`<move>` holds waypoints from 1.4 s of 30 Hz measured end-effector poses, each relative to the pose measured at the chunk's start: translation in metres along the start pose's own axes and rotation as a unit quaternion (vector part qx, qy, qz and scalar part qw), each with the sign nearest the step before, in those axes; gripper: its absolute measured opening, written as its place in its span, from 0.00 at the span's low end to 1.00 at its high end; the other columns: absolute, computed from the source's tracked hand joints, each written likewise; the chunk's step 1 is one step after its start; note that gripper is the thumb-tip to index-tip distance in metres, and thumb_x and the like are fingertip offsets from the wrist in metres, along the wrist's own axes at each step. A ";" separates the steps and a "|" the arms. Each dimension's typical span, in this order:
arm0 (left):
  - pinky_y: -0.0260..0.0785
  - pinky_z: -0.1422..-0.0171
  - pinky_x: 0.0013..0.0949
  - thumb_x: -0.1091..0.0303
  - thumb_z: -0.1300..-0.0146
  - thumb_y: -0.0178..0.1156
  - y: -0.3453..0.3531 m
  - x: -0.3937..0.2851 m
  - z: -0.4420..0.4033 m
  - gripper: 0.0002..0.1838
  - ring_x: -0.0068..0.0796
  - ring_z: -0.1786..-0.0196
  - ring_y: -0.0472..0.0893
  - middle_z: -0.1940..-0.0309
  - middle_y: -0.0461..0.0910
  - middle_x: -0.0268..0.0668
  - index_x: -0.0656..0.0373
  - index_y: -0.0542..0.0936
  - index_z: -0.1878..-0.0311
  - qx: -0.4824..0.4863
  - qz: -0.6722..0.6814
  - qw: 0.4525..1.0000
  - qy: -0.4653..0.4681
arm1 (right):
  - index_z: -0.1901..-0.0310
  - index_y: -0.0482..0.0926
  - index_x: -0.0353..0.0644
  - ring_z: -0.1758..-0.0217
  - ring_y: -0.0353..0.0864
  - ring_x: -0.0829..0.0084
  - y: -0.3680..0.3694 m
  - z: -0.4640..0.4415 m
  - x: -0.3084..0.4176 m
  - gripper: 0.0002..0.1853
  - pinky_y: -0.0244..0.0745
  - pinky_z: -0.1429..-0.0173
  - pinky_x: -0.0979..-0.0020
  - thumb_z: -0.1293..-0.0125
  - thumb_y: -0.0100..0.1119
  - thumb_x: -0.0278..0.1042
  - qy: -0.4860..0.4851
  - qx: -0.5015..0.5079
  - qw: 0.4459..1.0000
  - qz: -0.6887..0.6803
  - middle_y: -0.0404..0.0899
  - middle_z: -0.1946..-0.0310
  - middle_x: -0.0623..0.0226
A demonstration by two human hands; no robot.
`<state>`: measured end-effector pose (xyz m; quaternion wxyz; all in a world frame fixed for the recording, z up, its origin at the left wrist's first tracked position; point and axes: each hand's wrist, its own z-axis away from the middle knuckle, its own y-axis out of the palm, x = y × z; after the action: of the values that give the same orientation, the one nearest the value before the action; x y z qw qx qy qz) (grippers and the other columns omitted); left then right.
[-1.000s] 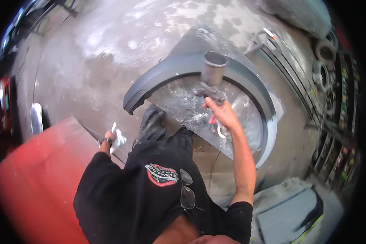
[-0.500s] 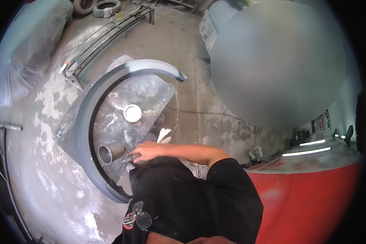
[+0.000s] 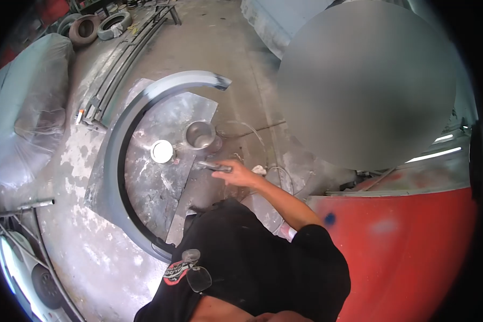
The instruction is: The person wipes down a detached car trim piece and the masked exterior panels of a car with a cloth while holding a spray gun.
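My right hand (image 3: 239, 173) is closed around the handle of a metal spray gun (image 3: 214, 167), whose open round cup (image 3: 200, 135) points up toward the camera. To the left of the cup a round container with a white top (image 3: 162, 152) stands on a worn panel (image 3: 163, 182). A long grey curved trim piece (image 3: 115, 155) arcs around the panel's left and upper sides. My left hand is out of view.
On the right lies a red car panel (image 3: 397, 241); a grey blur covers the upper right. A plastic-covered object (image 3: 35, 107) stands at the left, near metal rails (image 3: 126, 64) and several tires (image 3: 84, 29). A hose (image 3: 252, 129) runs on the floor.
The view has swung round. My right hand has moved the spray gun away from the curved trim piece, to the right of the white-topped container. My left hand, earlier holding something white, has left view.
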<state>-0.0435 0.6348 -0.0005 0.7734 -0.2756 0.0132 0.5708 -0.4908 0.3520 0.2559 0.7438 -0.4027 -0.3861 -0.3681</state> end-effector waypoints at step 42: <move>0.75 0.56 0.49 0.44 0.37 0.70 0.603 -0.800 0.412 0.25 0.56 0.61 0.84 0.64 0.86 0.50 0.58 0.83 0.53 0.537 -0.195 0.424 0.702 | 0.36 0.69 0.35 0.51 0.85 0.55 -0.494 0.241 -0.102 0.32 0.80 0.43 0.55 0.21 0.49 0.60 -0.295 -0.735 0.532 -0.301 0.83 0.57 0.54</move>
<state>-0.9804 0.2344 0.3686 0.5783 -0.1051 0.8016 -0.1097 -1.0255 0.3896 0.4135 -0.1251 -0.7531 -0.2754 -0.5842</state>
